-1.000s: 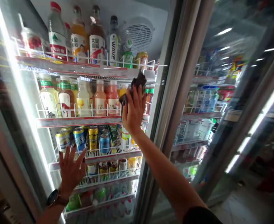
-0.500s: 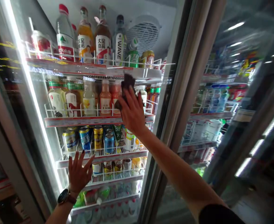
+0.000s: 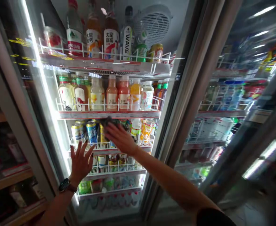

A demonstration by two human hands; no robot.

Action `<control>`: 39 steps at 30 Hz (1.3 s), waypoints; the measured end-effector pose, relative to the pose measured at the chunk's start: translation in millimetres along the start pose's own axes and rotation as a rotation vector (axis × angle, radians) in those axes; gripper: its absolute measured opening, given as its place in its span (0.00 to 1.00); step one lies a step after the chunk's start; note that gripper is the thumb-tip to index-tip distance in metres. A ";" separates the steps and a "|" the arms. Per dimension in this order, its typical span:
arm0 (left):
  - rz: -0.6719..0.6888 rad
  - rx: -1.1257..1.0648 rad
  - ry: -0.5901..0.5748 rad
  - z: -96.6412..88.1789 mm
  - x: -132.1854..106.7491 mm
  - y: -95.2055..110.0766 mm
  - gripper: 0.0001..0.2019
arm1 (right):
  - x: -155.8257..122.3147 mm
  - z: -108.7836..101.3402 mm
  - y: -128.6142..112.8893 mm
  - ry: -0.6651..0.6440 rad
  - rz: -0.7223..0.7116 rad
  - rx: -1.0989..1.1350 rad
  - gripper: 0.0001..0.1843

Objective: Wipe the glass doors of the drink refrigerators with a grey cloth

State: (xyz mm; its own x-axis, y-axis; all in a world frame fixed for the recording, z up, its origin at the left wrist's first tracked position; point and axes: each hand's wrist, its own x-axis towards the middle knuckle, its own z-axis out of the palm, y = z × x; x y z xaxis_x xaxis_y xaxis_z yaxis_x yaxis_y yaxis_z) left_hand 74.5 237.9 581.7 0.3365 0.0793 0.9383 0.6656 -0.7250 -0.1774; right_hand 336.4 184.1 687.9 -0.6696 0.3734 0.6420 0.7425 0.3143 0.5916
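Observation:
My right hand (image 3: 120, 138) presses a dark cloth (image 3: 108, 122) flat against the glass door (image 3: 140, 70) of a drinks fridge. The cloth is mostly covered by the fingers and blurred by motion. Behind it, through the glass, stand a gold can (image 3: 102, 133) and a blue can (image 3: 91, 131), partly hidden. Lower left, my left hand (image 3: 80, 160) is raised with spread fingers and holds nothing. Its palm faces the glass; whether it touches cannot be made out. A watch (image 3: 64, 185) sits on that wrist.
Shelves behind the glass carry juice bottles (image 3: 111, 94), tall bottles (image 3: 127, 34) and packs (image 3: 84, 187). A metal door frame (image 3: 187, 103) runs along the right side, with another glass-fronted fridge (image 3: 206, 131) beyond it. Wooden shelving (image 3: 18, 181) shows at the left.
My right hand has swept the cloth down and left across the glass, from the juice bottles' level to the cans' level. The left hand stays spread in nearly the same place.

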 end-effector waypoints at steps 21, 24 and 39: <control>-0.064 -0.026 0.060 -6.3 26.5 6.3 0.38 | 45.9 -44.2 87.1 0.268 0.417 -0.061 0.35; -0.052 0.007 0.024 4.3 19.9 6.7 0.38 | 18.2 -46.7 97.1 0.391 0.590 -0.105 0.34; 0.014 0.071 0.044 16.4 2.1 -1.9 0.40 | -70.6 -34.8 91.0 0.135 0.441 -0.061 0.30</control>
State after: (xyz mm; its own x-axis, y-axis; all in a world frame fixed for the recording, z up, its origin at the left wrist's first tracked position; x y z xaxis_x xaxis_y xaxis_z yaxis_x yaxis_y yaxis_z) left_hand 84.8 250.7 579.1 0.3179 0.0382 0.9474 0.7068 -0.6755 -0.2099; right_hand 450.7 155.9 713.4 -0.2896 0.3415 0.8941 0.9571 0.0972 0.2728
